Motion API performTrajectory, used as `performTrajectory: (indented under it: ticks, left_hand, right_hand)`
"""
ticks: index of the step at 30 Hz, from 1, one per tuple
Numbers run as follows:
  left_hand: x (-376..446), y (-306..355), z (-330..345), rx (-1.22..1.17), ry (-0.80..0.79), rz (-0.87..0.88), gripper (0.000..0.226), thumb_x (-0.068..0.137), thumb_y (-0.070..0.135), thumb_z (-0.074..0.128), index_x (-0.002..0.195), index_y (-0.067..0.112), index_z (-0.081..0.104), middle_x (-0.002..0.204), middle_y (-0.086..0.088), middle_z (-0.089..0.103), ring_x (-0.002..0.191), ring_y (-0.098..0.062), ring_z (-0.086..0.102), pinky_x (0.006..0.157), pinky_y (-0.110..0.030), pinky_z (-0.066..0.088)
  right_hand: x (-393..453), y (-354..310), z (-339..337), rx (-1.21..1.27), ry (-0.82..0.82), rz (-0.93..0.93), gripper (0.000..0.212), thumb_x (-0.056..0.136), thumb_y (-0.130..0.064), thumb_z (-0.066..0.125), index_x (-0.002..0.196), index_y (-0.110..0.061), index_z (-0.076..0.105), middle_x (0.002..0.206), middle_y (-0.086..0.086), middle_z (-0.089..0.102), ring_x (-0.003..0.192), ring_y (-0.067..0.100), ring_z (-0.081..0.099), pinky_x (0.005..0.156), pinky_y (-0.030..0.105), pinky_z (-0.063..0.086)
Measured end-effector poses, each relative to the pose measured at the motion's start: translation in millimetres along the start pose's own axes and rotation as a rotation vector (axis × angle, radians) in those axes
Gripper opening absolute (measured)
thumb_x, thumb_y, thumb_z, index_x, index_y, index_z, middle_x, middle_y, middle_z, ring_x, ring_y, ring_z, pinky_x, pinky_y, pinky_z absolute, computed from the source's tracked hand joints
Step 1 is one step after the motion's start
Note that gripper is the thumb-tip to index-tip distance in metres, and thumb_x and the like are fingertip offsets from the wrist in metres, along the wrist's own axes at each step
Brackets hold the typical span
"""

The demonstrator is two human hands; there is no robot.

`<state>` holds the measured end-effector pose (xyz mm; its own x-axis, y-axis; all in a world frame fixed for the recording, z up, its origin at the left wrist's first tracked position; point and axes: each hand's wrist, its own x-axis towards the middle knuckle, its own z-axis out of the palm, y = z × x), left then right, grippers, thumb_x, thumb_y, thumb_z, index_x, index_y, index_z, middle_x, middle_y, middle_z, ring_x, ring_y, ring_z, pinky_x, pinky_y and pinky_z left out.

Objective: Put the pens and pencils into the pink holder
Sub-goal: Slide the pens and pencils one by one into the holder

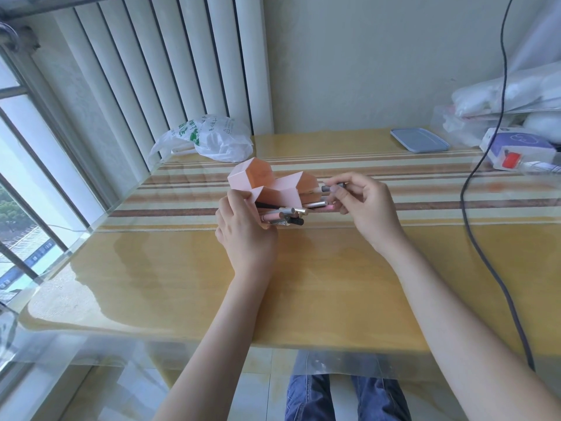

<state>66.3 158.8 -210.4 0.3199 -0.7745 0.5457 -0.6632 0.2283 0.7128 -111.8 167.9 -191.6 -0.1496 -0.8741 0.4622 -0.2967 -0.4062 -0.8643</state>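
Observation:
The pink holder (267,183), made of joined angular compartments, stands on the striped part of the table. My left hand (243,229) grips a bundle of several pens and pencils (283,216) just in front of the holder, their ends pointing right. My right hand (361,205) is right of the holder and pinches a grey pen (329,188) between thumb and fingers, held level with its tip at the holder's right compartment. A pink pen (326,207) shows below the right fingers; whether it lies on the table or is held is unclear.
A white plastic bag (212,138) lies at the back left by the radiator. A grey-blue lid (419,140) sits at the back, boxes and bags (516,147) at the far right. A dark cable (473,208) hangs across the right side. The table's front edge (273,344) is near.

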Motion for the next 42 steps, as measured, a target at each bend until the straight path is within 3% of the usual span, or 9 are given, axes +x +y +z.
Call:
performTrajectory:
  ticks: [5, 9, 13, 17, 22, 25, 30, 37, 42]
  left_hand:
    - [0, 1, -1, -0.01, 0.002, -0.009, 0.04, 0.071, -0.004, 0.052, 0.106, 0.012, 0.043, 0.11, -0.008, 0.047, 0.105, -0.03, 0.041, 0.084, -0.036, 0.028]
    - [0, 1, -1, -0.014, 0.001, -0.006, 0.04, 0.071, -0.003, 0.051, 0.107, 0.012, 0.043, 0.111, -0.008, 0.047, 0.106, -0.03, 0.04, 0.084, -0.035, 0.027]
    - [0, 0, 0, -0.009, -0.003, -0.009, 0.042, 0.07, -0.004, 0.053, 0.107, 0.013, 0.042, 0.11, -0.007, 0.047, 0.106, -0.029, 0.04, 0.084, -0.035, 0.028]
    - [0, 0, 0, 0.003, -0.013, -0.005, 0.046, 0.067, -0.003, 0.058, 0.106, 0.014, 0.042, 0.11, -0.006, 0.046, 0.105, -0.028, 0.04, 0.082, -0.032, 0.026]
    - [1, -1, 0, 0.005, -0.019, -0.019, 0.049, 0.064, -0.003, 0.06, 0.106, 0.015, 0.042, 0.111, -0.005, 0.046, 0.107, -0.027, 0.039, 0.084, -0.033, 0.027]
    - [1, -1, 1, 0.009, -0.02, -0.014, 0.05, 0.064, -0.003, 0.061, 0.107, 0.015, 0.041, 0.111, -0.005, 0.046, 0.107, -0.027, 0.039, 0.085, -0.035, 0.028]
    - [1, 0, 0, 0.001, -0.013, -0.024, 0.05, 0.064, -0.005, 0.059, 0.107, 0.014, 0.041, 0.111, -0.006, 0.046, 0.107, -0.028, 0.039, 0.086, -0.037, 0.03]
    - [1, -1, 2, 0.017, -0.018, 0.001, 0.05, 0.065, -0.002, 0.062, 0.107, 0.015, 0.042, 0.11, -0.005, 0.046, 0.106, -0.027, 0.039, 0.085, -0.036, 0.029]
    - [1, -1, 2, 0.019, -0.023, 0.007, 0.05, 0.065, -0.001, 0.064, 0.107, 0.015, 0.042, 0.11, -0.005, 0.045, 0.105, -0.028, 0.039, 0.084, -0.037, 0.03]
  right_hand:
    - [3, -2, -7, 0.229, 0.248, 0.067, 0.019, 0.096, -0.017, 0.054, 0.095, -0.002, 0.066, 0.059, -0.005, 0.066, 0.055, 0.005, 0.059, 0.055, 0.017, 0.048]
    - [4, -6, -10, 0.389, 0.374, 0.113, 0.024, 0.098, -0.025, 0.05, 0.088, -0.011, 0.066, 0.06, -0.004, 0.063, 0.054, 0.008, 0.056, 0.054, 0.017, 0.046]
    - [3, -11, -10, 0.523, 0.374, 0.145, 0.019, 0.097, -0.025, 0.052, 0.093, -0.018, 0.069, 0.089, -0.007, 0.069, 0.065, 0.008, 0.056, 0.058, 0.019, 0.049]
    - [1, -17, -8, 0.612, 0.33, 0.148, 0.017, 0.097, -0.02, 0.052, 0.099, -0.015, 0.068, 0.083, 0.003, 0.068, 0.06, 0.011, 0.063, 0.064, 0.022, 0.054]
    - [0, -23, -7, 0.7, 0.26, 0.116, 0.01, 0.095, -0.011, 0.053, 0.099, -0.009, 0.062, 0.098, 0.011, 0.068, 0.068, 0.014, 0.067, 0.067, 0.023, 0.056]
    - [-1, -25, -7, 0.767, 0.27, 0.106, 0.003, 0.095, -0.01, 0.054, 0.096, -0.011, 0.056, 0.099, 0.011, 0.069, 0.069, 0.017, 0.067, 0.067, 0.024, 0.057]
    - [-1, -25, -9, 0.865, 0.327, 0.113, 0.01, 0.095, -0.009, 0.054, 0.089, -0.015, 0.049, 0.094, 0.01, 0.072, 0.069, 0.018, 0.068, 0.065, 0.023, 0.057]
    - [-2, -25, -10, 0.785, 0.184, 0.082, 0.021, 0.092, -0.003, 0.055, 0.076, -0.012, 0.045, 0.092, 0.017, 0.072, 0.065, 0.017, 0.068, 0.064, 0.023, 0.057]
    - [-6, -21, 2, 0.326, 0.09, -0.063, 0.021, 0.085, 0.001, 0.066, 0.076, -0.009, 0.05, 0.088, 0.011, 0.071, 0.085, 0.02, 0.071, 0.072, 0.028, 0.057]
